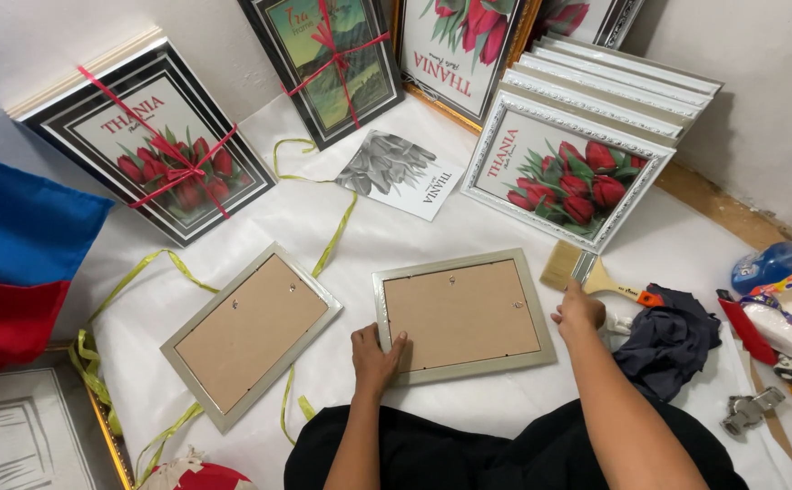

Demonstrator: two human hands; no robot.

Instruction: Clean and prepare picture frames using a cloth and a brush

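looking down from the head view, a silver picture frame (pixel 462 315) lies face down on the white sheet (pixel 396 245), brown backing board up, directly ahead of the person's dark lap. everything else is placed from this frame. its long axis runs left to right, tilted slightly so the right end sits farther away.

the left hand (pixel 374 356) rests on the frame's near left corner, fingers flat and spread over the silver edge, pressing rather than closed around anything. the right hand (pixel 579 310) sits just off the frame's right end, and its grip is loosely together on the handle of a paintbrush (pixel 586 270), whose pale bristles point away and left, beyond the frame's far right corner. so the left hand is the one already on the frame; the right is just beside it.

left of the frame lies a second face-down frame (pixel 249 334), turned on a diagonal, with yellow ribbon (pixel 323 249) running between the two. right of the frame sits a dark crumpled cloth (pixel 668 340). beyond the frame leans a white framed tulip print (pixel 567 171).
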